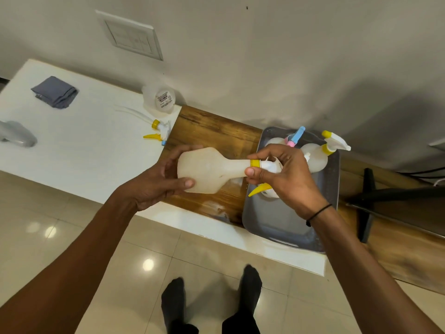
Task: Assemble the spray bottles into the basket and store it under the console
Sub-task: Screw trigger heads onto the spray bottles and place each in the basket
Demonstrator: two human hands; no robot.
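Note:
A translucent white spray bottle (209, 169) lies sideways in the air above the wooden console top. My left hand (160, 182) grips its base. My right hand (284, 174) pinches the yellow collar of its trigger head (261, 189), whose yellow lever points down-left. A grey basket (279, 220) sits to the right and holds two assembled bottles: one with a blue and pink head (295, 137), one with a yellow and white head (333, 143). A loose trigger head with its dip tube (160, 130) lies on the white surface, beside an empty bottle (160, 98).
A folded grey cloth (55, 92) and a grey object (16, 135) lie on the white surface at left. A black stand (366, 196) rests on the wooden console (212, 131) right of the basket. A wall switch plate hangs above. My feet stand on tiled floor.

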